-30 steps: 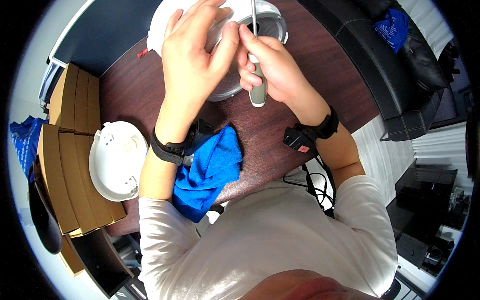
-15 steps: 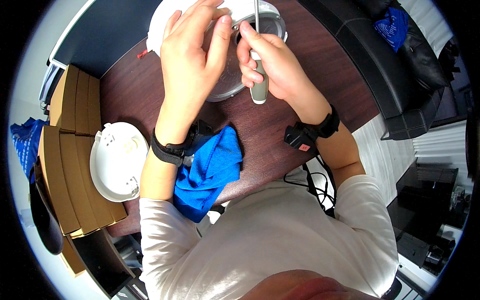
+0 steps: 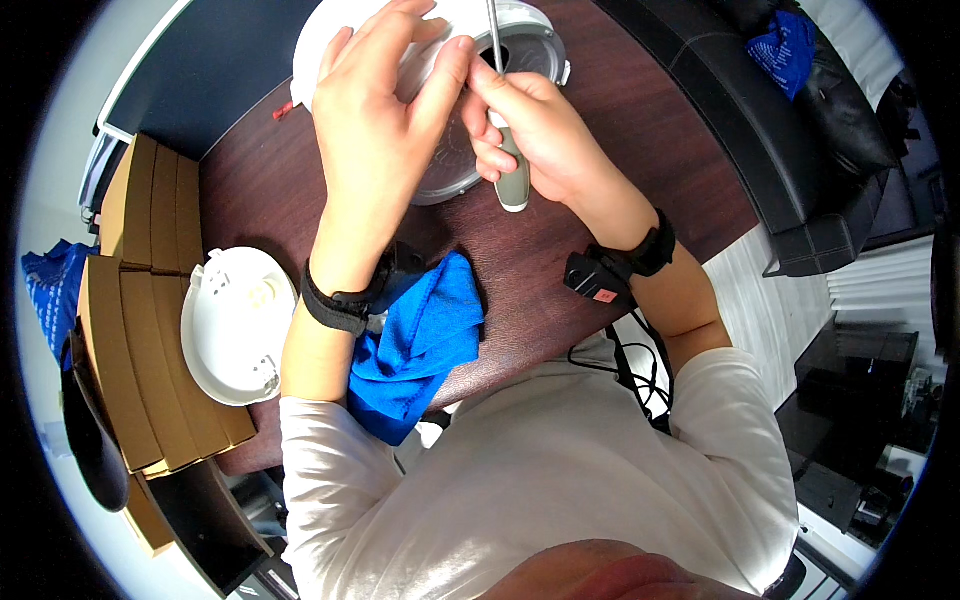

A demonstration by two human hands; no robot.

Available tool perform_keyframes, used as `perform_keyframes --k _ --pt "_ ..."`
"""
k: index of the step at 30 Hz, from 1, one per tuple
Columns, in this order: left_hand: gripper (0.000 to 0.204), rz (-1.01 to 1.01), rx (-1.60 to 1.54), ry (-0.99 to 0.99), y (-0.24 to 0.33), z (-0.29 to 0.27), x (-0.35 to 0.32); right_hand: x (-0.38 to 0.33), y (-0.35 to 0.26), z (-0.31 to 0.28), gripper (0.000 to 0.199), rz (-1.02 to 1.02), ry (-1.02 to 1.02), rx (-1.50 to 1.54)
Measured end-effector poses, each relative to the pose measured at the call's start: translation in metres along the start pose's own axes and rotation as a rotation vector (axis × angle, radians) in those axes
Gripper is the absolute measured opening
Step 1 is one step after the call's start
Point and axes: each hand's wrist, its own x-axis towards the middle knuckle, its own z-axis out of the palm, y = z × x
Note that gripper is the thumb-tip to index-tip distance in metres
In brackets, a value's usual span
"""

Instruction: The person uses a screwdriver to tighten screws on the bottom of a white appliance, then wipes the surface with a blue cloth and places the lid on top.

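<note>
In my right hand (image 3: pixel 545 130) is a screwdriver (image 3: pixel 513 180) with a grey-green and white handle, its metal shaft pointing away from me. My fingers curl round the handle, and the tip is out of frame. My left hand (image 3: pixel 375 110) is raised at the white round appliance (image 3: pixel 310 65), fingers apart and partly over its white body. The left thumb tip meets the right thumb tip; anything small between them cannot be made out. Below the hands shows the appliance's clear grey round part (image 3: pixel 450 180), partly covered by them.
A blue cloth (image 3: pixel 415 345) lies by my left forearm. Left of it sits a white oval cover (image 3: pixel 230 330), beside brown cardboard boxes (image 3: pixel 150 370). A small red piece (image 3: pixel 283 111) rests near the dark panel (image 3: pixel 225 70). A black sofa (image 3: pixel 710 110) stands right of the brown table (image 3: pixel 640 130).
My right hand and the screwdriver have shifted slightly left, and the shaft leans more to the left. My left thumb now meets the right thumb, where a gap was before.
</note>
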Motion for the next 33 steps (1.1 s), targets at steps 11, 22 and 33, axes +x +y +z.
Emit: perform_keyframes --k 11,22,33 --pt "0.019 0.047 -0.012 0.003 -0.0028 -0.0001 0.0003 -0.0005 -0.0034 0.0003 0.050 -0.015 0.024 0.013" --pt "0.018 -0.081 -0.074 -0.018 0.0005 -0.0006 -0.0005 -0.0024 -0.0010 0.0000 0.047 0.037 -0.011 -0.063" --pt "0.017 -0.021 -0.016 -0.017 0.0057 -0.0011 0.0004 -0.0024 -0.0032 -0.0024 0.050 -0.029 0.042 -0.043"
